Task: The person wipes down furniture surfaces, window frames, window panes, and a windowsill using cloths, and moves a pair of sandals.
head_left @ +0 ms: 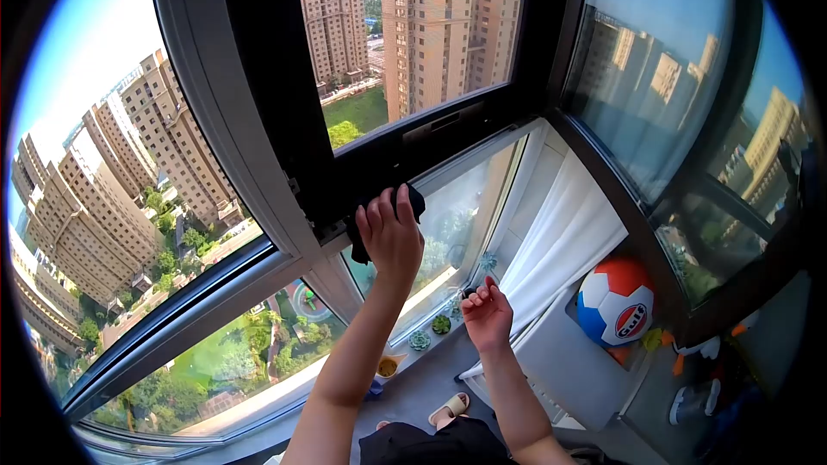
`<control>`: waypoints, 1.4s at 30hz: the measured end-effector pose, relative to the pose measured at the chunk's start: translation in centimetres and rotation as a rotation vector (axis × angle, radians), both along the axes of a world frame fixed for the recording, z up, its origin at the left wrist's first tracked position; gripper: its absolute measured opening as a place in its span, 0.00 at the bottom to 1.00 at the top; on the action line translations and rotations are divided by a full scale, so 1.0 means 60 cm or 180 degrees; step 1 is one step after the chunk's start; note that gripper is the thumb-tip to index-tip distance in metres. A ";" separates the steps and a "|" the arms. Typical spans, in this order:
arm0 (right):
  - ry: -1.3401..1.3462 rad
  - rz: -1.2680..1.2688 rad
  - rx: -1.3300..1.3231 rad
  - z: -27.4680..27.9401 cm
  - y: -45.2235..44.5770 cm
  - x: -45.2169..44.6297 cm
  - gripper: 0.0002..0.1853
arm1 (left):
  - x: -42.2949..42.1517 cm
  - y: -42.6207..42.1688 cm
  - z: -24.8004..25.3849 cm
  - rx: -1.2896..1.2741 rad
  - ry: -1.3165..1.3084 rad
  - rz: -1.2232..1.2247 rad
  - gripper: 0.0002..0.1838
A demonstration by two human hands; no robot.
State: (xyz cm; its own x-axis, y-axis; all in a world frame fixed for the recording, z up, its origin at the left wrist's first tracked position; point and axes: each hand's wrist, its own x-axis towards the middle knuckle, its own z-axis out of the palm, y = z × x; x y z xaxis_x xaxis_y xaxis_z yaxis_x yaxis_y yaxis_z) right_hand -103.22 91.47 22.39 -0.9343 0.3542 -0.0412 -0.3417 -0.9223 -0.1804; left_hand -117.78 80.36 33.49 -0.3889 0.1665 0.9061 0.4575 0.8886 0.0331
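1. Here at the left, what looks like a black cloth (pixel 359 243) is bunched against the lower corner of the dark window frame (pixel 379 174). It looks light, soft and limp, likely to fold rather than spring back; a broad hold across its middle should control it better than a pinched edge.
2. Your left hand (pixel 389 228) has its grip clamped over that cloth, fingers spread across the top, loose edges poking out either side.
3. Below, near your left forearm, a small pot (pixel 388 367) holds something yellowish-brown; you can't make out what.
4. Just right along the ledge, two green succulents (pixel 419 341) sit close together, their containers mostly hidden beneath the leaves.
5. Now your right hand (pixel 488 317), raised clear of the frame, fingers loosely curled. Something small and dark shows at the fingertips; whether that grip is closed on it, you cannot tell.
6. Farther right, a white curtain (pixel 564 224) hangs beside a red, white and blue ball (pixel 613 297).
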 end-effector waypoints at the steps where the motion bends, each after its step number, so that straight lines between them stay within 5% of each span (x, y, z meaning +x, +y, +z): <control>1: -0.0033 -0.0035 0.0037 0.011 0.020 -0.004 0.11 | -0.008 0.026 0.006 0.0037 -0.0060 -0.0026 0.20; 17: -0.0117 -0.0499 -0.0119 0.025 0.210 -0.055 0.10 | -0.144 0.451 0.024 -0.0173 -0.0096 -0.0467 0.15; 24: -0.0135 -0.0387 -0.0011 0.050 0.195 -0.124 0.09 | -0.150 0.383 0.033 -0.0477 -0.0208 -0.1018 0.16; 33: 0.0052 0.0539 -0.0089 0.067 0.083 -0.228 0.09 | 0.000 -0.035 0.038 -0.0738 -0.0410 -0.0302 0.22; 38: 0.0044 0.0619 -0.0145 0.064 0.079 -0.208 0.10 | -0.016 0.023 0.075 0.0158 -0.0484 -0.0896 0.25; 42: -0.0047 0.0355 -0.0101 0.051 0.127 -0.175 0.10 | -0.088 0.208 0.089 -0.0020 -0.0255 -0.0747 0.22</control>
